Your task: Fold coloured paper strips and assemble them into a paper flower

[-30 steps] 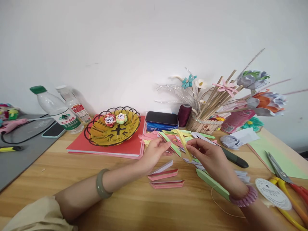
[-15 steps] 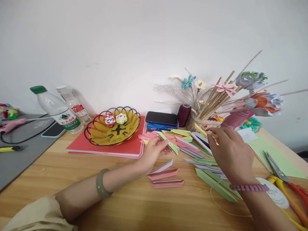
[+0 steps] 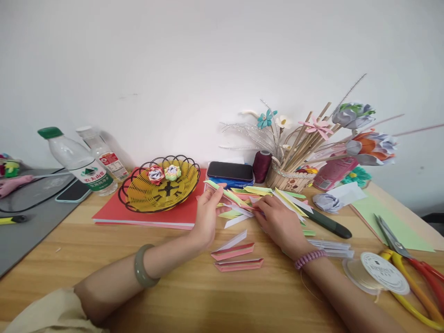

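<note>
My left hand (image 3: pixel 205 219) pinches folded paper strips (image 3: pixel 233 194), pale green and pink, tilted above the pile. Bent fingers of my right hand (image 3: pixel 281 224) are closed on a folded strip at the pile's near side; their tips are partly hidden. Between and behind both hands spreads a pile of folded paper strips (image 3: pixel 258 189) in yellow, green, pink and white. Closer to me lie a white strip (image 3: pixel 233 239), a red-pink folded strip (image 3: pixel 236 250) and a pink folded strip (image 3: pixel 239 265). A dark-handled tool (image 3: pixel 329 224) sticks out of the pile beyond my right hand.
A yellow woven basket (image 3: pixel 138 199) with two paper balls rests on red paper (image 3: pixel 111 208). Bottles (image 3: pixel 92 173) stand left. Behind the pile are a phone (image 3: pixel 231 171), thread (image 3: pixel 262 166) and a flower pot (image 3: pixel 286 180). Right: a spool (image 3: pixel 381 273), scissors (image 3: pixel 395 243).
My right hand has come left and down onto the pile, near my left hand. The left hand has raised its strip slightly. A crumpled grey paper ball and the spool are now uncovered.
</note>
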### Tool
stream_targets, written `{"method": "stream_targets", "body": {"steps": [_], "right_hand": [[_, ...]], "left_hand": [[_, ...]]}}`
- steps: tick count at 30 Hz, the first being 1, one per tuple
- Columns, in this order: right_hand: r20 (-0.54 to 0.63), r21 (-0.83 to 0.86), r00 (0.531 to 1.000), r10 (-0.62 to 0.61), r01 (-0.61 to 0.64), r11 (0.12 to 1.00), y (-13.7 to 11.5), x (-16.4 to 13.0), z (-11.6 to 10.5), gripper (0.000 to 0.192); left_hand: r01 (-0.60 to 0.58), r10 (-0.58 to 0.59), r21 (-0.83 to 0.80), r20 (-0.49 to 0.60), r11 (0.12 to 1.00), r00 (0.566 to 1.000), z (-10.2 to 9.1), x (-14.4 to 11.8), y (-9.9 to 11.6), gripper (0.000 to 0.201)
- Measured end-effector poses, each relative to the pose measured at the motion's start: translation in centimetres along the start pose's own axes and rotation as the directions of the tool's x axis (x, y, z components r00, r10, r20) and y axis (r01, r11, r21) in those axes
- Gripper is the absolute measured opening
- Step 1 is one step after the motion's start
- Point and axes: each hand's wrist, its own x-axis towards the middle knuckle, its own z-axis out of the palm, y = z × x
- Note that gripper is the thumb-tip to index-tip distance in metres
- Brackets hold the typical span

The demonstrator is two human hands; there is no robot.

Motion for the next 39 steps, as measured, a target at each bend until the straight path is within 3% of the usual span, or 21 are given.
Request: {"method": "stream_targets", "body": {"steps": [5,10,19,24,32,39], "right_hand": [[-0.069,0.166,0.981,0.181,-0.167,0.972,1.0,0.2,-1.4,0.023],[-0.008,0.367,0.967,0.256,-0.235,0.900,1.7,0.3,-2.6,0.033],[0.032,0.413,0.982,0.185,-0.182,0.893,-1.0,-0.5,-3.5,0.023],[0.074,0.374,0.994,0.078,-0.100,0.922,-2.1,-1.2,-3.3,0.022],[-0.019,0.314,0.997,0.079,-0.069,0.947,-2.4,-1.5,-2.9,0.027],[-0.070,0.395,0.993,0.096,-0.061,0.917,-2.3,-1.3,-2.6,0.024]], "left_hand": [[-0.012,0.012,-0.005,-0.012,1.000,1.000,0.0,0.1,-0.1,0.031],[0.003,-0.004,0.026,0.011,1.000,1.000,-0.2,0.1,-0.7,0.030],[0.150,-0.155,0.039,0.198,0.988,0.968,0.2,-0.4,-1.7,0.026],[0.129,-0.146,0.085,0.250,0.988,0.957,0.3,-0.5,-1.4,0.029],[0.076,-0.116,0.132,0.326,0.988,0.938,0.3,-0.7,-1.4,0.030],[0.104,-0.153,0.163,0.324,0.981,0.934,0.3,-0.9,-1.4,0.032]]}}
